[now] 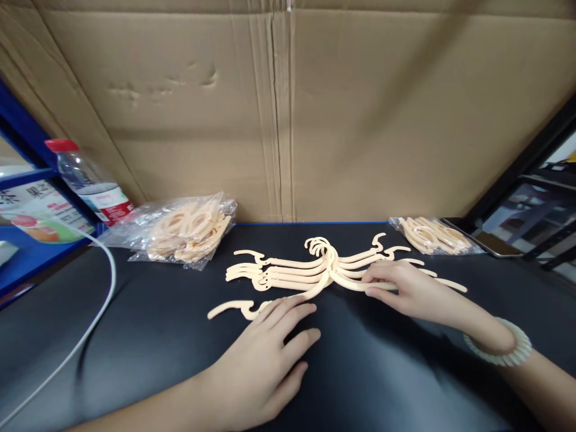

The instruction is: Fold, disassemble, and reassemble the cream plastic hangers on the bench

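Observation:
Several cream plastic folding hangers (294, 279) lie in a row on the black table, their hooks bunched together at the middle. My left hand (274, 351) rests palm down near the left arm of the nearest hanger (315, 291), fingers stretched and apart, covering part of that arm. Between the thumb and fingers of my right hand (405, 288), the right arm of the same hanger is pinched. A pale beaded bracelet circles my right wrist. The ends of the other hangers show behind my right hand.
A clear bag of hanger parts (189, 231) lies at the back left, beside a red-capped bottle (105, 195). Another bag (434, 234) and a phone-like dark slab (499, 244) are at the back right. Cardboard (382, 120) walls the rear; a white cable (105, 300) crosses the left.

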Demonstrator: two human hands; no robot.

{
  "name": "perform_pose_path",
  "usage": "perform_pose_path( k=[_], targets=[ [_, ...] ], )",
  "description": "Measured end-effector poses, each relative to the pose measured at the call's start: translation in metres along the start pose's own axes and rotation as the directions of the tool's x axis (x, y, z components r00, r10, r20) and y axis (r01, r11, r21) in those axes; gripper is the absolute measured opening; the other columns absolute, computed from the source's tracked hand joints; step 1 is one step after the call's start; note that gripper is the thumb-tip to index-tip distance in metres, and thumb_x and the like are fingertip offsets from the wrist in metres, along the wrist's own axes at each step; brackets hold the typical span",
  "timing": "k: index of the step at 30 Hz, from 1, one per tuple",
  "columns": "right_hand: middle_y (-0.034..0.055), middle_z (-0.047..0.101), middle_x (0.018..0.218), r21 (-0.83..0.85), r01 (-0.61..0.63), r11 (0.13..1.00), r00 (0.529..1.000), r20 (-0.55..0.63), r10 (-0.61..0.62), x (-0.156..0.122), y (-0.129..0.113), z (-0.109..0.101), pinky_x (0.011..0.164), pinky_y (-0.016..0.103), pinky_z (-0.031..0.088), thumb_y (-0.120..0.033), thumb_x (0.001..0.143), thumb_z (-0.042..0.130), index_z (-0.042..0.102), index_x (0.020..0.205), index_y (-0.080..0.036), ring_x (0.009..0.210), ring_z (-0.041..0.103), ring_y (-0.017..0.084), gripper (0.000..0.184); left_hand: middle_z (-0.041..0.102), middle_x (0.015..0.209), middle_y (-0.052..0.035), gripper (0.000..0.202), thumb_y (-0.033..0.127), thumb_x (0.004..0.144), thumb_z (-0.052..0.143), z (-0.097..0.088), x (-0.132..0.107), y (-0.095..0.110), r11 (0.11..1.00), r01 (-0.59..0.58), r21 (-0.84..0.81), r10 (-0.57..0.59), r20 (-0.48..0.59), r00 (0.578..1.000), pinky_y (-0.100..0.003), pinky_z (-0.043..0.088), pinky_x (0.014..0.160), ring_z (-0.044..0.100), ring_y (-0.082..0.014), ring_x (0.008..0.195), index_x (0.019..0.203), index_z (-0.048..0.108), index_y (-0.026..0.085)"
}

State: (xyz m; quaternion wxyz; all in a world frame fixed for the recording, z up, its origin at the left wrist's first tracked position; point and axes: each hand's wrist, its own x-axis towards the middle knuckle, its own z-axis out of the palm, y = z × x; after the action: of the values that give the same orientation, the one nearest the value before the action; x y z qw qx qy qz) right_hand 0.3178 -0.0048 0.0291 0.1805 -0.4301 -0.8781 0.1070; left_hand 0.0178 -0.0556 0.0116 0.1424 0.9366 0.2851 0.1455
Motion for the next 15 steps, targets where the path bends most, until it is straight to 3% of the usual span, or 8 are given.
perform_pose_path(
  k=[5,10,13,15],
  targets=[
    [0.0016,0.067,0.078,-0.066,0.018,0.998,0.999,0.041,-0.015,0.0,0.01,0.005,0.068,0.029,0.047,-0.015,0.085,0.059,0.067,0.08,-0.021,0.073,0.062,0.017,0.012,0.048,0.142,-0.0135,0.05,0.013,0.08,0.056,0.0,0.002,-0.004,0.999,0.032,0.001,-0.032,-0.008,0.999,-0.057,0.033,0.109,0.039,-0.0363,0.133,0.13,0.055,0.024],
    [0.0033,0.066,0.084,-0.136,0.001,0.991,1.0,-0.018,-0.004,0.002,0.011,0.006,0.071,0.031,0.05,-0.006,0.079,0.06,0.065,0.081,-0.02,0.081,0.061,0.019,0.015,0.046,0.145,-0.0111,0.053,0.016,0.083,0.055,0.001,0.002,-0.009,0.998,0.049,0.04,-0.05,0.019,0.999,-0.057,0.03,0.111,0.037,-0.0355,0.135,0.135,0.051,0.027],
    [0.0072,0.064,0.094,-0.172,-0.007,0.985,0.999,-0.039,0.001,0.002,0.006,0.004,0.078,0.035,0.051,-0.003,0.075,0.056,0.062,0.092,-0.018,0.089,0.06,0.021,0.023,0.043,0.148,-0.0097,0.053,0.018,0.085,0.053,0.001,0.002,-0.012,0.996,0.061,0.068,-0.064,0.044,0.997,-0.058,0.03,0.111,0.035,-0.0355,0.137,0.137,0.049,0.028],
    [0.0112,0.062,0.106,-0.188,-0.01,0.982,1.0,-0.013,0.007,-0.001,0.004,0.004,0.084,0.04,0.052,-0.011,0.078,0.059,0.059,0.108,-0.016,0.099,0.059,0.024,0.03,0.042,0.149,-0.0095,0.054,0.018,0.086,0.053,0.002,0.001,-0.013,0.995,0.07,0.074,-0.073,0.042,0.996,-0.059,0.029,0.111,0.035,-0.0361,0.137,0.139,0.047,0.029]
  ],
)
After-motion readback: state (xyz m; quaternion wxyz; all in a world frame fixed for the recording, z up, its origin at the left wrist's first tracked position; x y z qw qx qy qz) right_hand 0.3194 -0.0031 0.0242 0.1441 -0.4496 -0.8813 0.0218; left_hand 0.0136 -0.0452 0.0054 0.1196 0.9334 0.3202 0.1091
